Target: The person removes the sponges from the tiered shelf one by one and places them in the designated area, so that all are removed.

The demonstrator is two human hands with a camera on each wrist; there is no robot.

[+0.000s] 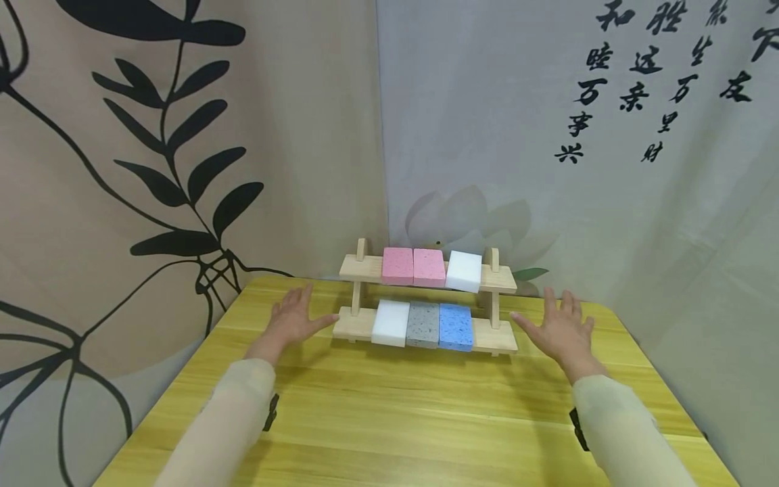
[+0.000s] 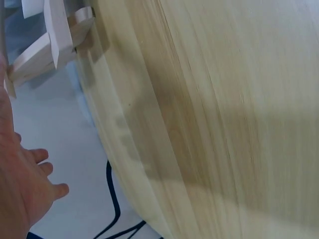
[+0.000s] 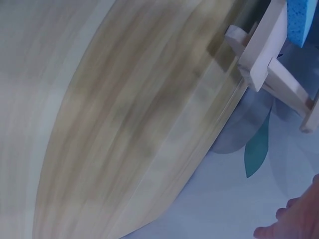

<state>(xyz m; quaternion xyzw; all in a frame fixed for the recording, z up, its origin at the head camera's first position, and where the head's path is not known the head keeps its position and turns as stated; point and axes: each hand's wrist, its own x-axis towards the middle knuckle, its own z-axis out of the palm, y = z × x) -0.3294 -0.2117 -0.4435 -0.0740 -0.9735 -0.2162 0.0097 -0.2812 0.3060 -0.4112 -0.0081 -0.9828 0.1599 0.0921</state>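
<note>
A two-tier wooden rack (image 1: 496,336) stands at the back of the table. Its upper shelf bears two pink sponge blocks (image 1: 398,266) and a white block (image 1: 464,271). On the lower shelf, side by side, are another white block (image 1: 391,323), a speckled grey sponge (image 1: 422,325) and a speckled blue sponge (image 1: 456,327). My left hand (image 1: 293,319), fingers spread, is beside the rack's left end; whether its thumb touches the shelf I cannot tell. To the rack's right, my right hand (image 1: 563,330) is spread likewise, its thumb towards the shelf end. Neither hand holds anything.
The yellow wood-grain table (image 1: 389,419) runs back to cloth hangings. A plant-patterned curtain (image 1: 304,135) hangs at left, and a pale one with black characters (image 1: 487,122) at right. Both wrists wear dark straps.
</note>
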